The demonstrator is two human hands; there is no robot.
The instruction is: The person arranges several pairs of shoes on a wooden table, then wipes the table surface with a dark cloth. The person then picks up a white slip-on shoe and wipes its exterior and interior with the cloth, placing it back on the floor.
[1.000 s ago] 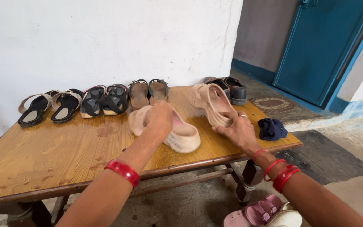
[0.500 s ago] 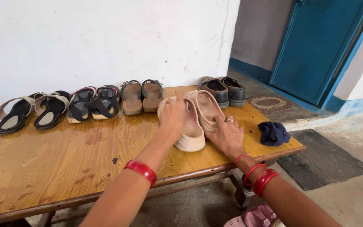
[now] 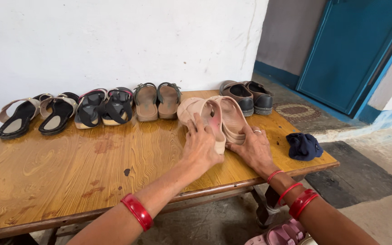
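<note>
1. The left hand (image 3: 201, 147) lies flat on the heel end of the left beige slipper (image 3: 203, 119), fingers (image 3: 195, 131) spread apart and pressing down rather than clamped round it.
2. The right hand (image 3: 253, 147) rests beside and against the right beige slipper (image 3: 231, 117), fingers loosely apart with their tips touching its outer edge and sole.
3. Both slippers lie side by side, touching, on the wooden desk (image 3: 69, 163), toes toward the white wall (image 3: 114, 41), in the gap between the brown sandals (image 3: 157, 100) and the dark shoes (image 3: 248, 96).
4. To do this well, I judge the two palms should push evenly, so that the toes come level with the row along the wall and the heels stay together.
5. Keep the right slipper from riding up on its mate; its inner edge looks slightly tilted.
6. Mind the neighbours: the brown sandals sit just beside the left slipper, and a crooked push could nudge them.
7. A dark blue cloth (image 3: 304, 146) lies near the desk's right edge, well apart from the row.
</note>
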